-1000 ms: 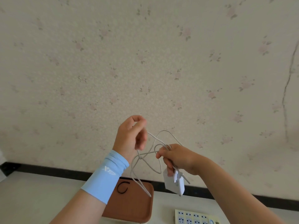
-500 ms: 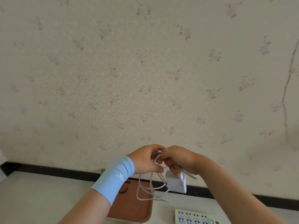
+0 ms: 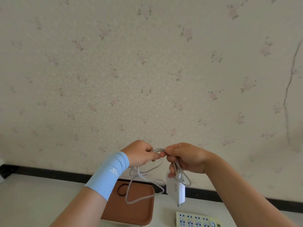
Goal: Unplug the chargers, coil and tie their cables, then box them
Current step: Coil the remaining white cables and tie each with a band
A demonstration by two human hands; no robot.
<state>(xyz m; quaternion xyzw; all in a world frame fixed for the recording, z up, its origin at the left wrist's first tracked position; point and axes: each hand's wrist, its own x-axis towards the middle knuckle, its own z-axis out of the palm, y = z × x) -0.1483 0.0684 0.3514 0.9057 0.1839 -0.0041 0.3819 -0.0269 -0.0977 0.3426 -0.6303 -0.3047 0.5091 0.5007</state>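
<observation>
Head view: at 6 o'clock, left hand (image 3: 141, 154) and right hand (image 3: 186, 158) pinch the loosely coiled cable (image 3: 144, 176) with curled fingers (image 3: 155, 156), the unplugged charger (image 3: 176, 191) dangling above the desk (image 3: 32, 202); tying with the band (image 3: 118, 190) on the tray (image 3: 131, 212) and boxing seem left.

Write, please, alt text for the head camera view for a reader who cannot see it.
The left hand and right hand grip a loosely coiled white cable before a floral-papered wall, its white charger hanging below the right hand. Beneath, on a pale table, are a brown tray holding a black elastic band and a power strip.
</observation>
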